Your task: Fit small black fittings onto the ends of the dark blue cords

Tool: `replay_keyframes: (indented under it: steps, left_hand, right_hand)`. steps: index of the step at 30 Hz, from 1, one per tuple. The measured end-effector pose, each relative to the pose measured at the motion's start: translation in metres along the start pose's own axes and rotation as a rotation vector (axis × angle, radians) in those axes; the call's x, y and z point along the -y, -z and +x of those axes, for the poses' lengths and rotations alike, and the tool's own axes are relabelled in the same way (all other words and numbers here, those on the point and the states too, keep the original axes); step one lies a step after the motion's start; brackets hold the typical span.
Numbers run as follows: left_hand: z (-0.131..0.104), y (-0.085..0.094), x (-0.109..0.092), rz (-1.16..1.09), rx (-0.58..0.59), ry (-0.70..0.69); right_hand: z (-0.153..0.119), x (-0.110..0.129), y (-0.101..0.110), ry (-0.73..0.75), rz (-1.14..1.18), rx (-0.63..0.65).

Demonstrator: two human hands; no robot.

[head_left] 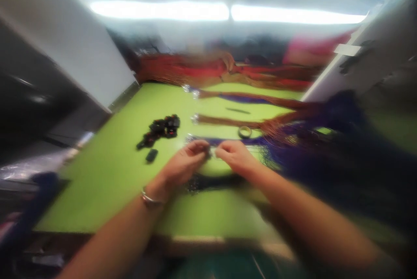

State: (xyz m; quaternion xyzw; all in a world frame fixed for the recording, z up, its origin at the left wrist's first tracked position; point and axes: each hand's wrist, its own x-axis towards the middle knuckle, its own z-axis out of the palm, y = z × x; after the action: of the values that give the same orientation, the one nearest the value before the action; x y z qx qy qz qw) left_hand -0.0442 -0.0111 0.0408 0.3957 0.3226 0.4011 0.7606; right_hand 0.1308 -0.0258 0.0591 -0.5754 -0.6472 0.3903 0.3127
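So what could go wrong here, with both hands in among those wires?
The loose blue wires fanned out beside the right hand might snag or tangle. The bracelet above the left hand could catch on something. The black piece apart from the pile might get knocked away.

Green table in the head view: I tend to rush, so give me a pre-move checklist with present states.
1. Both hands visible: ok, left hand and right hand are above the green table.
2. Item at the fingertips identified: cannot tell, blurred.
3. Black blocks all in one pile: not ok, one block lies apart.
4. Tape roll off the fingers: ok, beyond the right hand.
5. Wrists bare: not ok, bracelet on the left one.
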Motion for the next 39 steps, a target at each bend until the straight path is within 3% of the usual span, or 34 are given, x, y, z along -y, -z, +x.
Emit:
replay_keyframes:
  steps: [4, 7, 13, 20, 28, 33, 39]
  left_hand:
    - [0.001, 0.002, 0.007, 0.225, -0.019, -0.195]
    - [0.001, 0.0, 0.011, 0.288, -0.053, -0.246]
    - [-0.001, -0.008, 0.009, 0.114, -0.118, -0.101]
    - [0.0, -0.009, 0.006, 0.083, -0.161, -0.088]
    - [0.001, -0.003, 0.01, 0.163, -0.085, -0.093]
    - [-0.001, -0.008, 0.005, 0.069, -0.117, 0.027]
    - [0.0, -0.008, 0.004, 0.001, -0.128, 0.088]
  right_hand:
    - [0.001, 0.002, 0.001, -0.068, 0.042, 0.053]
    - [0.003, -0.002, 0.001, -0.053, 0.07, 0.055]
    - [0.005, -0.005, 0.001, -0.038, 0.086, 0.051]
    - [0.004, -0.004, 0.002, -0.099, 0.113, 0.057]
    - [0.005, -0.011, -0.003, 0.059, 0.01, 0.027]
    - [0.004, -0.015, -0.006, 0.203, -0.023, -0.022]
    - [0.003, -0.011, -0.004, 0.059, 0.026, 0.011]
